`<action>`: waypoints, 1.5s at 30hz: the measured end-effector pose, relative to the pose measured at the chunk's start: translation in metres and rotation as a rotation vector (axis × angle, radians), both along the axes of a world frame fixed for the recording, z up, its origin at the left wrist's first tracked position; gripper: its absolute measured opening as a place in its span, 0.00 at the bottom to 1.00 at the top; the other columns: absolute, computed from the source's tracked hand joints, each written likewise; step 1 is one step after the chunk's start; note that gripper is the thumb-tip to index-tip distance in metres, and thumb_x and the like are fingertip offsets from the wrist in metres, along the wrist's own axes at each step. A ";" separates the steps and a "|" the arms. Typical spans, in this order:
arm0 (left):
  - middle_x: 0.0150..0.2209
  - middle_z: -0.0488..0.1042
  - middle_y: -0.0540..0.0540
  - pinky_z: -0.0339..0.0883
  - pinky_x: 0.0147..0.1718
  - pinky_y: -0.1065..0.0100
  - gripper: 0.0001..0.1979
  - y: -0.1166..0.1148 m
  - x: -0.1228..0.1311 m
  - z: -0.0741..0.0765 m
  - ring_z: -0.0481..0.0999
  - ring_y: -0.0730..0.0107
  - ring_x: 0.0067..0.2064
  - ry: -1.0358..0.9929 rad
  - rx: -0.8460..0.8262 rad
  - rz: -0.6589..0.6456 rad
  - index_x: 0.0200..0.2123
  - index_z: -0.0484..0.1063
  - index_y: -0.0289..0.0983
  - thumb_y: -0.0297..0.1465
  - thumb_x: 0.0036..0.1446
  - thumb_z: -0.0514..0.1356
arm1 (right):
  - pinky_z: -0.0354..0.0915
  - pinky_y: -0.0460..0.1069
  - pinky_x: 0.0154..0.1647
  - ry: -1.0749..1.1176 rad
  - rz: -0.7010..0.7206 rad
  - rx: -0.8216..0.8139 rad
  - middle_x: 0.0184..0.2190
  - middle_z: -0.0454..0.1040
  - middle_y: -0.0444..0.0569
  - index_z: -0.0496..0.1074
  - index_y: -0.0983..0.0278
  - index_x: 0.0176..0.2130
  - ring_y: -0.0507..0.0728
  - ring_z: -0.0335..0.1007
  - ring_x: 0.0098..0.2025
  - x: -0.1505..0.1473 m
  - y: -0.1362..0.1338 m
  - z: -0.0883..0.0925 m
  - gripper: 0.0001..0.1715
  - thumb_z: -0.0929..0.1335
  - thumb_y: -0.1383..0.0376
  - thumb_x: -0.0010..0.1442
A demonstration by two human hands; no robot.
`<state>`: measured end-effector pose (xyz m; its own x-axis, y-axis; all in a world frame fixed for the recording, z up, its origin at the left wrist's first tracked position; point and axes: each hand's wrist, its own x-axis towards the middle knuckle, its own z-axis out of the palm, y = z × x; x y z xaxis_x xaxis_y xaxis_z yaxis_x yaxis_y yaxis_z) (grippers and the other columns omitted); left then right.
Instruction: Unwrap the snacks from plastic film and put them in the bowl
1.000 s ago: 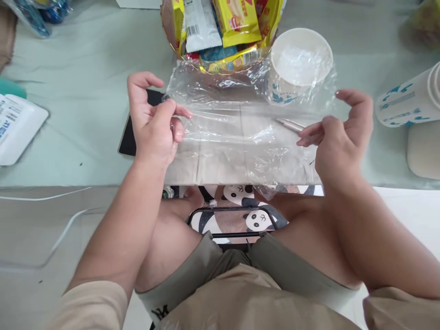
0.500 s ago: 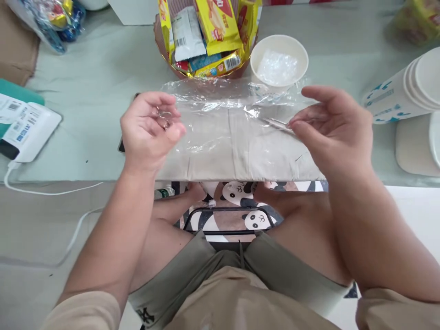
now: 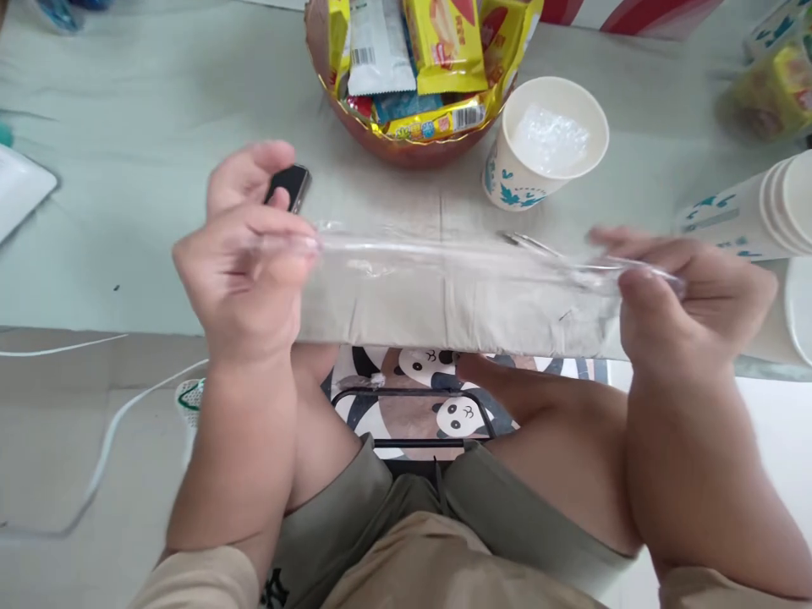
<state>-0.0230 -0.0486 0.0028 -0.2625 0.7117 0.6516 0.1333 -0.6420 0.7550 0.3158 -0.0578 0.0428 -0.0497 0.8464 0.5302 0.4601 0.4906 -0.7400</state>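
Note:
A clear plastic sheet or bag (image 3: 406,247) is drawn out lengthwise above the table's front edge. My left hand (image 3: 247,254) pinches its left end between thumb and fingers. Its other end is gathered in my right hand (image 3: 691,292), whose thumb presses against the fingers; motion blurs both hands. A thin, shiny pointed object (image 3: 529,243) shows just behind the plastic, left of my right hand; whether it lies on the table or is held I cannot tell. Beyond the plastic stands a paper cup (image 3: 507,182) with crumpled clear plastic (image 3: 551,138) inside.
A brown bowl (image 3: 406,154) of wrapped snacks stands at the back. Behind my left hand lies a dark phone-like object (image 3: 292,184). Stacked paper cups (image 3: 729,216) lie at the right, near a white container (image 3: 800,309). A white cable (image 3: 105,431) runs on the left.
The plastic, spread out loosely before, is now pulled into a narrow strip. My hands have moved farther apart and closed on its ends. The view has shifted.

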 end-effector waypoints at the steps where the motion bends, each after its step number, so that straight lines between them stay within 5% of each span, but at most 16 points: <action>1: 0.41 0.83 0.45 0.77 0.48 0.61 0.12 -0.001 0.004 0.003 0.82 0.62 0.47 -0.140 -0.029 0.004 0.29 0.80 0.39 0.41 0.51 0.73 | 0.77 0.58 0.35 0.098 0.002 -0.125 0.22 0.75 0.44 0.69 0.61 0.26 0.57 0.78 0.25 -0.001 -0.002 0.000 0.17 0.75 0.58 0.58; 3: 0.26 0.79 0.50 0.76 0.28 0.65 0.05 0.000 0.012 0.009 0.79 0.69 0.26 -0.319 -0.234 -0.012 0.32 0.75 0.39 0.34 0.59 0.66 | 0.65 0.49 0.17 0.194 -0.055 -0.354 0.14 0.65 0.35 0.71 0.59 0.34 0.49 0.58 0.11 -0.002 -0.002 0.000 0.11 0.76 0.65 0.54; 4: 0.20 0.75 0.53 0.65 0.15 0.70 0.04 0.002 0.015 0.011 0.73 0.71 0.18 -0.352 -0.339 -0.009 0.32 0.73 0.40 0.31 0.60 0.62 | 0.62 0.48 0.15 0.187 -0.118 -0.439 0.14 0.66 0.34 0.72 0.59 0.38 0.47 0.54 0.10 -0.001 -0.001 -0.002 0.14 0.75 0.69 0.51; 6: 0.16 0.70 0.56 0.43 0.07 0.71 0.06 0.007 0.017 0.014 0.60 0.75 0.11 -0.340 -0.503 -0.006 0.32 0.70 0.41 0.28 0.63 0.60 | 0.65 0.48 0.20 0.104 -0.291 -0.484 0.23 0.76 0.40 0.74 0.60 0.43 0.48 0.65 0.15 0.003 0.002 -0.004 0.21 0.73 0.74 0.49; 9: 0.12 0.65 0.57 0.42 0.09 0.71 0.10 0.016 0.015 0.012 0.53 0.78 0.10 -0.166 -0.659 -0.178 0.34 0.69 0.41 0.38 0.66 0.64 | 0.72 0.50 0.33 0.022 -0.395 -0.298 0.40 0.82 0.53 0.77 0.63 0.40 0.54 0.82 0.35 0.012 0.004 -0.005 0.17 0.71 0.76 0.49; 13: 0.13 0.66 0.57 0.52 0.15 0.75 0.23 0.022 0.020 0.009 0.53 0.84 0.11 0.039 -0.796 -0.429 0.39 0.72 0.36 0.52 0.61 0.66 | 0.74 0.55 0.57 0.167 0.101 -0.165 0.49 0.81 0.56 0.77 0.59 0.49 0.59 0.80 0.55 0.004 0.001 -0.012 0.16 0.74 0.66 0.59; 16: 0.15 0.67 0.58 0.57 0.18 0.77 0.23 0.026 0.034 0.018 0.54 0.87 0.11 0.150 -0.886 -0.543 0.41 0.72 0.34 0.50 0.62 0.66 | 0.71 0.58 0.63 0.178 0.421 -0.294 0.59 0.77 0.55 0.70 0.55 0.59 0.62 0.75 0.63 -0.026 0.007 -0.025 0.35 0.78 0.52 0.56; 18: 0.16 0.66 0.59 0.56 0.19 0.79 0.21 0.030 0.044 0.028 0.53 0.89 0.10 0.265 -0.908 -0.589 0.43 0.71 0.32 0.48 0.68 0.61 | 0.75 0.56 0.54 0.062 0.560 -0.473 0.51 0.81 0.53 0.69 0.57 0.59 0.62 0.79 0.55 -0.048 0.014 -0.028 0.42 0.80 0.49 0.51; 21: 0.17 0.63 0.61 0.57 0.22 0.81 0.19 0.042 0.047 0.040 0.53 0.93 0.12 0.393 -0.901 -0.537 0.43 0.71 0.31 0.44 0.72 0.56 | 0.69 0.48 0.29 -0.102 0.678 -0.794 0.25 0.77 0.43 0.75 0.63 0.45 0.53 0.75 0.27 -0.069 0.025 -0.019 0.22 0.75 0.52 0.57; 24: 0.19 0.62 0.59 0.58 0.21 0.78 0.19 0.056 0.033 0.034 0.60 0.87 0.17 0.303 -0.830 -0.383 0.39 0.73 0.36 0.47 0.63 0.66 | 0.55 0.46 0.21 -0.165 0.600 -0.890 0.13 0.64 0.37 0.73 0.64 0.29 0.46 0.58 0.16 -0.070 0.029 -0.008 0.14 0.70 0.58 0.63; 27: 0.17 0.57 0.59 0.60 0.20 0.70 0.27 0.061 0.023 0.015 0.55 0.80 0.18 -0.187 -0.774 -0.156 0.33 0.68 0.44 0.55 0.45 0.75 | 0.52 0.46 0.19 -0.105 0.443 -0.858 0.12 0.62 0.37 0.70 0.64 0.25 0.45 0.54 0.14 -0.065 0.027 -0.010 0.17 0.71 0.60 0.64; 28: 0.20 0.63 0.57 0.63 0.22 0.69 0.29 0.058 0.025 0.009 0.58 0.79 0.20 -0.326 -0.790 -0.137 0.33 0.67 0.44 0.58 0.44 0.74 | 0.52 0.46 0.19 -0.043 0.355 -0.830 0.12 0.63 0.38 0.70 0.63 0.25 0.46 0.54 0.14 -0.065 0.026 -0.013 0.18 0.71 0.60 0.65; 30: 0.32 0.76 0.50 0.73 0.32 0.66 0.29 0.045 0.037 0.002 0.76 0.71 0.33 -0.415 -0.834 -0.284 0.37 0.72 0.41 0.61 0.51 0.67 | 0.52 0.46 0.18 0.094 0.179 -0.749 0.13 0.64 0.38 0.69 0.62 0.26 0.47 0.57 0.15 -0.067 0.024 -0.022 0.17 0.70 0.59 0.66; 34: 0.40 0.81 0.45 0.76 0.39 0.66 0.27 0.016 0.069 0.001 0.82 0.64 0.43 -0.188 -1.023 -0.581 0.42 0.77 0.38 0.55 0.53 0.70 | 0.55 0.45 0.19 0.164 0.029 -0.627 0.16 0.67 0.40 0.69 0.62 0.28 0.47 0.60 0.16 -0.078 0.018 -0.033 0.16 0.72 0.59 0.65; 38: 0.26 0.77 0.48 0.74 0.30 0.68 0.15 0.014 0.075 -0.002 0.80 0.68 0.30 -0.033 -0.994 -0.511 0.28 0.77 0.36 0.42 0.59 0.69 | 0.57 0.47 0.18 0.163 0.000 -0.620 0.16 0.68 0.41 0.73 0.62 0.30 0.49 0.62 0.16 -0.087 0.013 -0.033 0.23 0.69 0.48 0.67; 45: 0.23 0.76 0.47 0.72 0.21 0.70 0.15 0.027 0.051 -0.005 0.80 0.67 0.25 -0.270 -0.974 -0.478 0.28 0.77 0.36 0.40 0.62 0.65 | 0.50 0.47 0.14 0.183 -0.089 -0.488 0.11 0.59 0.39 0.74 0.59 0.29 0.49 0.52 0.11 -0.084 0.016 -0.043 0.30 0.64 0.41 0.69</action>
